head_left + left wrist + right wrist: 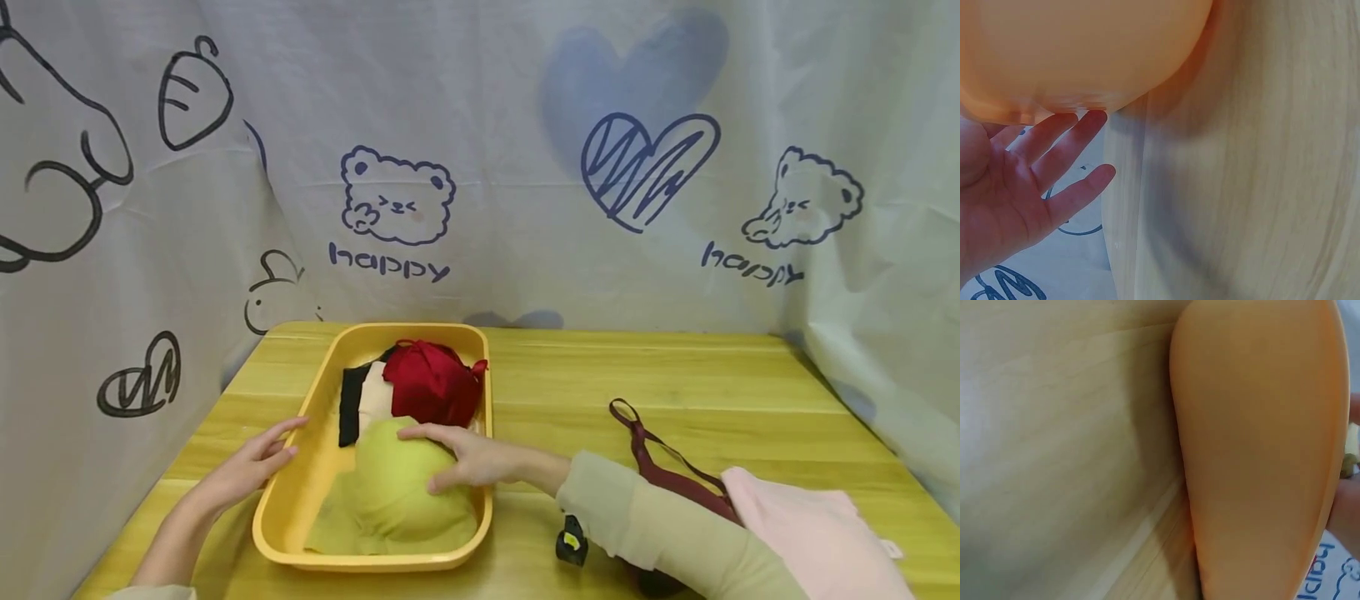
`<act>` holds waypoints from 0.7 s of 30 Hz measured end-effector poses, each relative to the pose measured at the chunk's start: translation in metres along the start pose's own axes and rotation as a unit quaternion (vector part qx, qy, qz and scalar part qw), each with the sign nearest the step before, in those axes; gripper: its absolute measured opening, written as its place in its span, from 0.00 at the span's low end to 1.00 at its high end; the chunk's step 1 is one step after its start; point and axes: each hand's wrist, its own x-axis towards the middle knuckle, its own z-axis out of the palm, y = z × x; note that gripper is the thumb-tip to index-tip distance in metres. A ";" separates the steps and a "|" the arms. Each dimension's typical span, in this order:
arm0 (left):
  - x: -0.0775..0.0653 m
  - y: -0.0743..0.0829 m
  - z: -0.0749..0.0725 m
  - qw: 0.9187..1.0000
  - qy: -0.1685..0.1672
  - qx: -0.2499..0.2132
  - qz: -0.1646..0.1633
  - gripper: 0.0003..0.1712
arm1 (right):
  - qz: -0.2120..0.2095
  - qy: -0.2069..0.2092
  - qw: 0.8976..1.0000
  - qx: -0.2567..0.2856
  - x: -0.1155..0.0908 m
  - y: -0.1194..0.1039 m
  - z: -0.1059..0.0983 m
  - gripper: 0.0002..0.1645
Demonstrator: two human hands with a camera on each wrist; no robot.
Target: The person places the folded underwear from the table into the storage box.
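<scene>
In the head view, my right hand (468, 457) rests on a yellow-green padded bra (405, 492), thumb and fingers spread over its rounded cup. The bra lies in the near part of a yellow plastic bin (296, 475). My left hand (247, 468) touches the bin's left rim; the left wrist view shows the fingers (1063, 150) extended against its outer side. Farther back in the bin lie a shiny dark red garment (435, 383), a beige cloth (375, 397) and a black cloth (350, 408). The right wrist view shows mostly the bin's outer wall (1260, 450), with the hand partly hidden.
Right of the bin, a maroon strappy garment (678, 483) and a pink cloth (813, 525) lie on the wooden table (555, 383), partly behind the right sleeve (660, 517). A small black object (572, 542) sits beside that sleeve. White printed curtains (510, 250) stand behind and at both sides.
</scene>
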 end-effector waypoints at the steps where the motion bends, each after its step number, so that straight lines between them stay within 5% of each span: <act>1: 0.000 0.000 0.000 1.000 0.000 0.000 -0.002 0.30 | -0.003 0.001 1.000 -0.030 0.000 -0.001 0.002 0.39; 6: 0.000 0.000 -0.001 1.000 -0.001 0.003 0.001 0.31 | -0.012 0.025 0.978 -0.207 -0.002 -0.008 0.010 0.38; 10: 0.000 -0.001 -0.001 1.000 -0.005 -0.004 -0.001 0.31 | 0.010 0.046 0.958 -0.281 -0.006 -0.012 0.014 0.37; 14: 0.001 -0.002 -0.001 1.000 -0.011 -0.008 0.001 0.31 | 0.019 0.060 0.955 -0.289 -0.011 -0.012 0.009 0.34; 21: 0.000 -0.004 0.000 1.000 -0.007 -0.008 0.011 0.30 | -0.024 0.105 0.969 -0.224 -0.036 -0.011 -0.012 0.27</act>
